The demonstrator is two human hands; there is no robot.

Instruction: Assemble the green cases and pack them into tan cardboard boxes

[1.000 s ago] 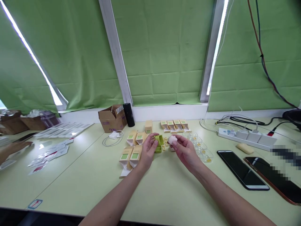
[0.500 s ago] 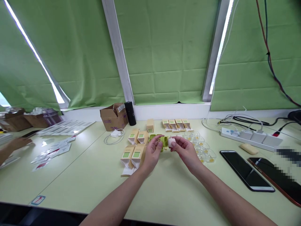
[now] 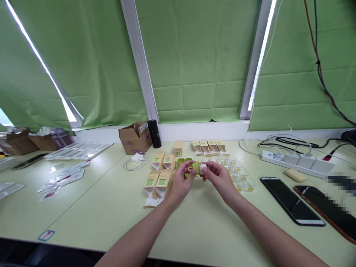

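My left hand [image 3: 182, 181] pinches a small green case [image 3: 195, 168] at the middle of the pale green table [image 3: 111, 207]. My right hand [image 3: 221, 178] holds a small white rounded piece [image 3: 203, 168] right against the green case. More green cases [image 3: 180, 162] lie just behind my left hand. To the left of my hands stand small tan boxes with green labels [image 3: 158, 181]. Clear plastic shells with yellow bits [image 3: 240, 176] lie to the right of my right hand.
A row of tan boxes [image 3: 208, 147], an open cardboard box [image 3: 135, 139] and a black cylinder [image 3: 154, 134] stand at the back. A white charger with cable [image 3: 136, 159], a power strip [image 3: 296, 160], two phones [image 3: 292, 202] and leaflets [image 3: 59, 178] lie around.
My hands have come together, bringing the white piece up against the green case. Another person's hand at the far left has left the view.
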